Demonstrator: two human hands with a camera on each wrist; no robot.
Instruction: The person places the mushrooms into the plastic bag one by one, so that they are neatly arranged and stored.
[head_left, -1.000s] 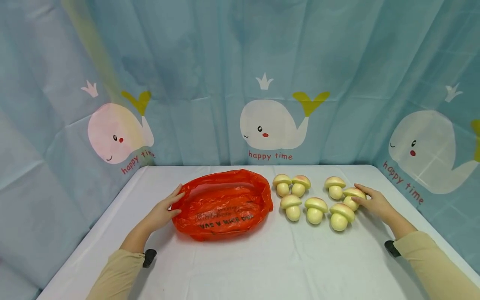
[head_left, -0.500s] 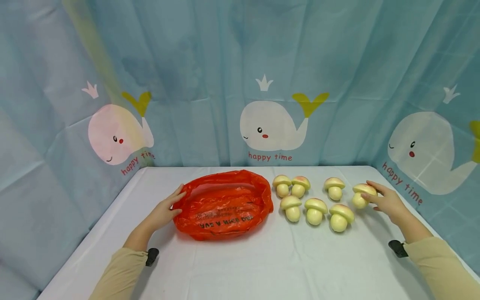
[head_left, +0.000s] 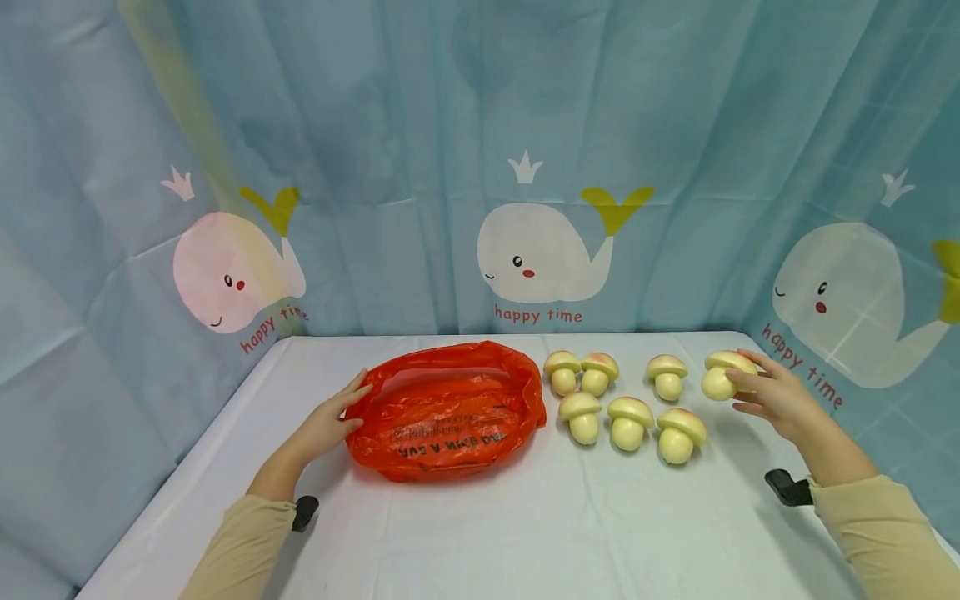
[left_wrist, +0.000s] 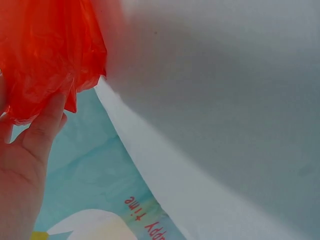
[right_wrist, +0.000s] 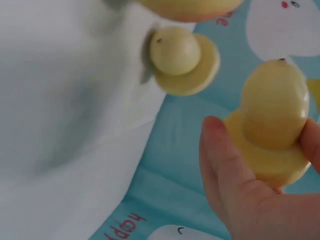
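Observation:
In the head view, a mushroom (head_left: pixel 729 375), pale yellow-green with a rounded cap, is pinched between the thumb and fingers of my right hand (head_left: pixel 778 402) at the table's right side. It is raised off the cloth, and in the right wrist view its stem (right_wrist: pixel 275 105) points up the frame, cap toward my palm. My left hand (head_left: pixel 327 423) rests with extended fingers against the left side of a red plastic bag (head_left: pixel 450 417), whose mouth is spread wide. The left wrist view shows a finger (left_wrist: pixel 47 122) laid on the crinkled bag.
Several more mushrooms stand between the bag and my right hand, among them one at the front (head_left: pixel 679 437) and one farther back (head_left: pixel 667 377). A white cloth (head_left: pixel 510 533) covers the table. A blue whale-print curtain (head_left: pixel 390 167) encloses its back and sides.
My right hand has taken hold of the rightmost mushroom, drawn it right, away from the others, and lifted it. The left hand and the bag have stayed in place.

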